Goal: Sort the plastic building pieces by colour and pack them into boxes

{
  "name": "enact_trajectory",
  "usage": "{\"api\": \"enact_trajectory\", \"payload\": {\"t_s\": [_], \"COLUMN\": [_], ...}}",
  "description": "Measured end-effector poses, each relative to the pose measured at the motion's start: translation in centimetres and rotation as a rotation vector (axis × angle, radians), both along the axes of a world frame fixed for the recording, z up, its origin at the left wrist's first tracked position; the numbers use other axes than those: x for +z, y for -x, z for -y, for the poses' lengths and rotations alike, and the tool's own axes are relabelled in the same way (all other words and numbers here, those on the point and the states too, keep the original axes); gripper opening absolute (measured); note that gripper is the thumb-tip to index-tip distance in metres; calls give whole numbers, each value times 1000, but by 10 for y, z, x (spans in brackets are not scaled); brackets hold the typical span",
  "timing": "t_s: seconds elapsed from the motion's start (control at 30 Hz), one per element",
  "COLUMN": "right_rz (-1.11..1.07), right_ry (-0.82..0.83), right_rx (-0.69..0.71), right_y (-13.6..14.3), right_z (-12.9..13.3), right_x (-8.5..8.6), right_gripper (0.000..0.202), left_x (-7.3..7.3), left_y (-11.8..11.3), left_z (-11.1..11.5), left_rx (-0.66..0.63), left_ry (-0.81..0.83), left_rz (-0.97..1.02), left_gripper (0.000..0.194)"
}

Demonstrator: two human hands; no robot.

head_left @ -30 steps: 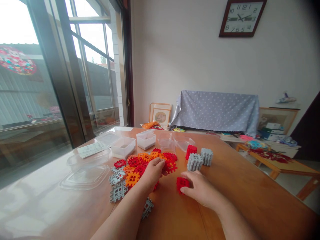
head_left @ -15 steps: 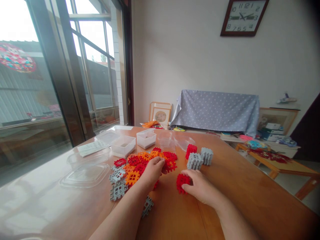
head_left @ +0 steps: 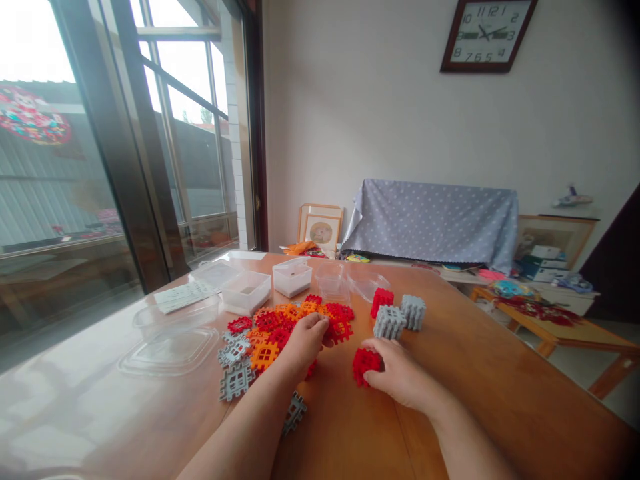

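My left hand (head_left: 309, 339) is closed in a pinch at the right edge of the pile, on a red interlocking plastic tile (head_left: 342, 329). My right hand (head_left: 397, 367) grips a small stack of red tiles (head_left: 365, 367) from its right side, thumb in front, at table height. Just beyond it stand two grey tile stacks, one nearer (head_left: 389, 323) and one farther right (head_left: 413, 312), and a red stack (head_left: 383, 302). Left of and behind my left hand spreads a loose pile with orange tiles (head_left: 265, 355) and grey tiles (head_left: 237, 381). My left forearm partly covers a grey tile (head_left: 295, 412).
Clear plastic boxes (head_left: 246, 293) and a smaller one (head_left: 293, 277) stand behind the pile. A clear lid (head_left: 167, 351) and a printed sheet (head_left: 185, 295) lie on the left of the wooden table (head_left: 480, 393). A low side table (head_left: 565, 327) stands at the right.
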State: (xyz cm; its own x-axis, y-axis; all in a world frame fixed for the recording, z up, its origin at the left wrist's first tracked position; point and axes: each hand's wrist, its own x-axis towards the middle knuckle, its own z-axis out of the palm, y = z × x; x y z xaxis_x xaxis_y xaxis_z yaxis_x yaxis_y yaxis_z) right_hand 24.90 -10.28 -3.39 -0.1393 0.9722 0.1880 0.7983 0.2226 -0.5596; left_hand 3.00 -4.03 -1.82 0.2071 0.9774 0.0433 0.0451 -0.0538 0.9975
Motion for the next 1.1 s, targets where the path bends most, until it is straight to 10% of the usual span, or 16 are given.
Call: {"api": "enact_trajectory", "payload": {"t_s": [0.77,1.1], "right_rz": [-127,-588], "right_ry": [-29,-81], "right_rx": [57,21], "right_y": [-2,22], "right_z": [7,7], "right_x": [6,14], "right_gripper": [47,45], "left_x": [3,6], "left_y": [1,-7], "left_z": [2,13], "left_rx": [-24,-316], "left_ry": [5,5], "left_rz": [17,169], "left_gripper": [28,42]}}
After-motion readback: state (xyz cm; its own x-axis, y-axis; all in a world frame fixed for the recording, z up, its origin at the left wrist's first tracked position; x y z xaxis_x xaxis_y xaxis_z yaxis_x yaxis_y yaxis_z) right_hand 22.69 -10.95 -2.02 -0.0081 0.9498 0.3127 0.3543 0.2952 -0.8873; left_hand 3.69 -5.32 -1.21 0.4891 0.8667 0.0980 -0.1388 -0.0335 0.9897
